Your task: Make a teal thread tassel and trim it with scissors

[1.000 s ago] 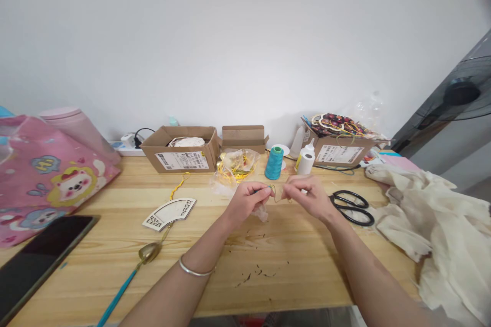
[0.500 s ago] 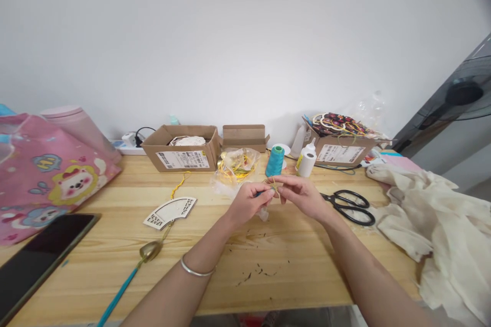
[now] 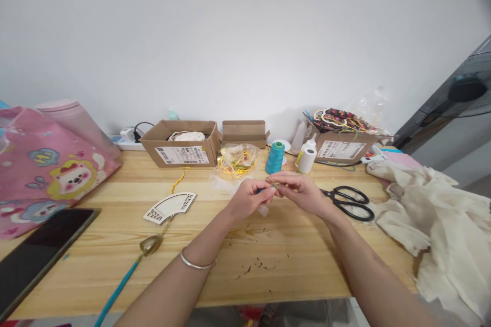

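Observation:
Above the middle of the wooden table (image 3: 268, 265), my left hand (image 3: 247, 198) and my right hand (image 3: 303, 193) meet fingertip to fingertip. Both pinch a thin yellow-green cord (image 3: 273, 184) between thumb and fingers; a small dark-blue bit shows at the left fingertips. A silver bangle sits on my left wrist. Just beyond the hands lies a clear plastic bag (image 3: 235, 163) holding yellow cords, and a teal thread spool (image 3: 275, 157) stands behind them. Black scissors (image 3: 351, 203) lie to the right of my right hand.
A white fan-shaped cutout (image 3: 170, 207) with a gold bell and teal tassel (image 3: 146, 248) lies left of centre. Cardboard boxes (image 3: 182, 149) line the back edge, with white glue bottles (image 3: 307, 157). A pink bag (image 3: 46, 168) and dark tablet (image 3: 38, 253) sit left; cream cloth (image 3: 433, 214) right.
My right hand moved left until its fingertips met the left hand's on the cord. The view shifted slightly.

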Demonstrator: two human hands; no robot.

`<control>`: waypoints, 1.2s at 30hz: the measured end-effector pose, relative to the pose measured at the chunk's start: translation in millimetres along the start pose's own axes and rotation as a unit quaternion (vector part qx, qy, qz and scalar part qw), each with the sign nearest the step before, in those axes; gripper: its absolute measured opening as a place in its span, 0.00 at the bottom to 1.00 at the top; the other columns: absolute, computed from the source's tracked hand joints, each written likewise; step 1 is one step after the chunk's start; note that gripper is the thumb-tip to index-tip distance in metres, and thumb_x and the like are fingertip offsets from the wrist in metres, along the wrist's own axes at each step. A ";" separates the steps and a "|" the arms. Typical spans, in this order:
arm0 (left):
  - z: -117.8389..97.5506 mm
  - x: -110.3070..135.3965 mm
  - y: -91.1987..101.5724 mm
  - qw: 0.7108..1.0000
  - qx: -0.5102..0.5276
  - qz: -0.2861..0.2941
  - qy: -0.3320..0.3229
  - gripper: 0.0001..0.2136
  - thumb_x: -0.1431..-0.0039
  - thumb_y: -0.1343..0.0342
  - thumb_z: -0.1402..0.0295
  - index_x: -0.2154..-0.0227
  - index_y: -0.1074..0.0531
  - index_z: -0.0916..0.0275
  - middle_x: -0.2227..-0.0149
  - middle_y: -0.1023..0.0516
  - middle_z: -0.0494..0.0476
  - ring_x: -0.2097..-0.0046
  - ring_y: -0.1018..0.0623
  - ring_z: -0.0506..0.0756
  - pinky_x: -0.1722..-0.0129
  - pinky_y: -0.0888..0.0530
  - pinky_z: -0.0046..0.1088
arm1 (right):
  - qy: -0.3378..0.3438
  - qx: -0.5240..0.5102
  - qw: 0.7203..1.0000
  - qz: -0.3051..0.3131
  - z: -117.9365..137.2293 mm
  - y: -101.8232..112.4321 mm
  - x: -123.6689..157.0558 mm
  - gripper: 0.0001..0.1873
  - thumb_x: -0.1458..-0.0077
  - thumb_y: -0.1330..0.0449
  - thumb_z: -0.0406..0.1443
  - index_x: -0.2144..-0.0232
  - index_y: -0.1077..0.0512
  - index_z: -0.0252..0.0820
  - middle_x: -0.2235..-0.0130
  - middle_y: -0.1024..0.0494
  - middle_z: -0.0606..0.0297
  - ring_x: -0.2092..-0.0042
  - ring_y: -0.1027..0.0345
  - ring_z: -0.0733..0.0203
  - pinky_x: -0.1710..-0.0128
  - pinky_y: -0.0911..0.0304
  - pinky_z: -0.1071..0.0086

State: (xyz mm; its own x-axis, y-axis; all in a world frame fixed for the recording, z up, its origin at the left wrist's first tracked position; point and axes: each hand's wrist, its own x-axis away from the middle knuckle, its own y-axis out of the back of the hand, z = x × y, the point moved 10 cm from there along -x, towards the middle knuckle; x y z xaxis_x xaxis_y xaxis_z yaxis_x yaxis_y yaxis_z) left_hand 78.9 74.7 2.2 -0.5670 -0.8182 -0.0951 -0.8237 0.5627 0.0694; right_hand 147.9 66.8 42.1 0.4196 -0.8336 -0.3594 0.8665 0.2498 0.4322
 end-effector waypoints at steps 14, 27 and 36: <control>7.2 -1.2 6.4 0.999 0.003 -0.033 0.009 0.13 0.49 0.49 0.60 0.78 0.32 0.67 0.84 0.41 0.45 0.84 0.45 0.41 0.85 0.49 0.20 | 0.009 0.144 0.987 -0.068 -1.3 4.9 0.1 0.11 0.52 0.49 0.31 0.69 0.26 0.37 0.70 0.25 0.60 0.73 0.36 0.67 0.76 0.43 0.75; 1.9 -0.7 10.7 0.999 -0.002 -0.048 -0.006 0.12 0.48 0.50 0.62 0.76 0.31 0.67 0.83 0.41 0.45 0.83 0.45 0.42 0.84 0.48 0.19 | -0.139 -0.113 0.983 -0.029 -34.6 -2.1 2.1 0.17 0.55 0.43 0.43 0.65 0.28 0.35 0.75 0.28 0.66 0.80 0.44 0.73 0.82 0.46 0.77; 3.9 -1.3 16.3 0.996 -0.042 -0.072 -0.017 0.12 0.47 0.52 0.63 0.79 0.34 0.66 0.83 0.42 0.45 0.82 0.44 0.43 0.84 0.47 0.20 | -0.032 0.100 0.990 -0.094 -19.5 6.2 1.1 0.11 0.50 0.45 0.39 0.72 0.27 0.38 0.75 0.26 0.62 0.73 0.36 0.66 0.74 0.41 0.73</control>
State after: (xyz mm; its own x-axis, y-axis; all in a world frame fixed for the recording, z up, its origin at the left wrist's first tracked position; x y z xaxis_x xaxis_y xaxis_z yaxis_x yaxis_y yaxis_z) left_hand 66.2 85.4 -0.4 -0.4445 -0.8843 -0.1430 -0.8939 0.4275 0.1347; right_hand 158.9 77.1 28.3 0.2330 -0.8870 -0.3987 0.8536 -0.0099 0.5209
